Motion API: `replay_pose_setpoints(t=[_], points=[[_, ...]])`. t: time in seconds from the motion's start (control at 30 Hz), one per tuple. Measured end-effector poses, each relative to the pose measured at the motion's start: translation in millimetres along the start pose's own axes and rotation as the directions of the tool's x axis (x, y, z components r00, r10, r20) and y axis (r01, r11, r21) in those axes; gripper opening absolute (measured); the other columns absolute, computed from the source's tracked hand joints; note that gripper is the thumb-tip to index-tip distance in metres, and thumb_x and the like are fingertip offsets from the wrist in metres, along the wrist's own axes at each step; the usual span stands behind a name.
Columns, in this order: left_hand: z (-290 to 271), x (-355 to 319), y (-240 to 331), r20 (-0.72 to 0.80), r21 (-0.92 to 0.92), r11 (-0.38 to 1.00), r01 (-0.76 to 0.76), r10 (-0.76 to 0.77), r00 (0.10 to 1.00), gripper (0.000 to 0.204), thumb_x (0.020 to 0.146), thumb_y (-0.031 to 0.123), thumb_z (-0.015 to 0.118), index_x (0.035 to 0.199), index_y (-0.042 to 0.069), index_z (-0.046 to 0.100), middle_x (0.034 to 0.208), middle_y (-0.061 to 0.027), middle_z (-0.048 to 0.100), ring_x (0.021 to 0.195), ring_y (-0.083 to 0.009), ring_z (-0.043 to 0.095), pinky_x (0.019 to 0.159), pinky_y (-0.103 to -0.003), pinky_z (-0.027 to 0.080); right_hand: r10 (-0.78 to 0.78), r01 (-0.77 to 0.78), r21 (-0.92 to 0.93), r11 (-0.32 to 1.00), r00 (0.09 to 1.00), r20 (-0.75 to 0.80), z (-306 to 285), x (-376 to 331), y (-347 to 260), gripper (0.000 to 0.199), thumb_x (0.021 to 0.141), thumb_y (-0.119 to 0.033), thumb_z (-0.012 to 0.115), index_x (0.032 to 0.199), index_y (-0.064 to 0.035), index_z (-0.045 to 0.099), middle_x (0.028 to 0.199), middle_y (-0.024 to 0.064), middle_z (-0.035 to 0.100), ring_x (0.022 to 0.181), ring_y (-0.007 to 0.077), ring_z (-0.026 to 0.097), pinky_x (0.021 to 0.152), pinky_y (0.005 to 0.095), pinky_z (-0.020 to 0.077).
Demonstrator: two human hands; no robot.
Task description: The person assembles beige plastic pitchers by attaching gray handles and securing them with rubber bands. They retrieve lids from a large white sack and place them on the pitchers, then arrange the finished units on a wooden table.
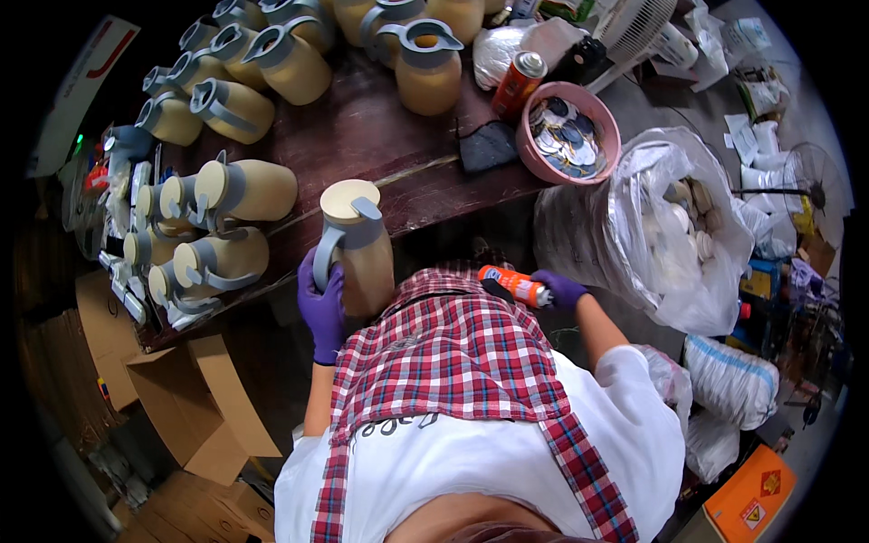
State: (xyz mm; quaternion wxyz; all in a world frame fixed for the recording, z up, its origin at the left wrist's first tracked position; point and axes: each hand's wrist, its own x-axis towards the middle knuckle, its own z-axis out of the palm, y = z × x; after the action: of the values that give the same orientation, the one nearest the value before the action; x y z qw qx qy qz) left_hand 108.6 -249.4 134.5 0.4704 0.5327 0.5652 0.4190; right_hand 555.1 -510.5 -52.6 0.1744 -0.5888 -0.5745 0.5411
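My left hand (pixel 323 303), in a purple glove, is closed on the grey handle of a beige jug (pixel 366 276). The jug stands upright in front of me by the table edge, its round cream lid (pixel 348 200) on top. In my right hand (pixel 561 289), also gloved in purple, an orange spray can (pixel 514 285) lies on its side over my checked apron (pixel 453 344). My fingers are at the can's metal end and partly hidden behind it.
Lidded jugs (pixel 262 192) lie at the left of the dark red table (pixel 362 136); open-topped jugs (pixel 429 72) stand behind. A pink basin (pixel 568 136) of small discs, another spray can (pixel 519 86) and a plastic sack (pixel 670 226) of lids are right. Cardboard boxes (pixel 204 407) stand lower left.
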Motion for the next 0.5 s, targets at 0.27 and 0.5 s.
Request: replay_pose_setpoints(t=[0.27,0.5], points=[[23.9,17.8,15.0,0.169,0.051,0.992,-0.114,0.104,0.980,0.041,0.090,0.006,0.074,0.129,0.003,0.062,0.121,-0.0060,0.064,0.107,-0.0141,0.060,0.094,-0.029,0.047,0.580,-0.017,0.879,0.477,0.757,-0.301,46.8,167.2,7.1,0.043,0.097,-0.014,0.063,0.139,-0.0074,0.057,0.104,0.0062,0.070,0.086,0.0153,0.065,0.067,0.0300,0.0505],[18.1,20.0,46.5,0.390,0.009,0.987,-0.163,0.147,0.909,0.038,0.084,0.008,0.078,0.119,0.000,0.067,0.123,-0.0096,0.066,0.112,-0.0195,0.062,0.099,-0.033,0.046,-0.028,0.513,0.500,0.698,0.717,-0.696,-27.2,128.4,-257.0,0.042,0.096,-0.010,0.062,0.138,-0.0058,0.059,0.127,0.0097,0.066,0.119,0.0160,0.059,0.097,0.0276,0.0467]])
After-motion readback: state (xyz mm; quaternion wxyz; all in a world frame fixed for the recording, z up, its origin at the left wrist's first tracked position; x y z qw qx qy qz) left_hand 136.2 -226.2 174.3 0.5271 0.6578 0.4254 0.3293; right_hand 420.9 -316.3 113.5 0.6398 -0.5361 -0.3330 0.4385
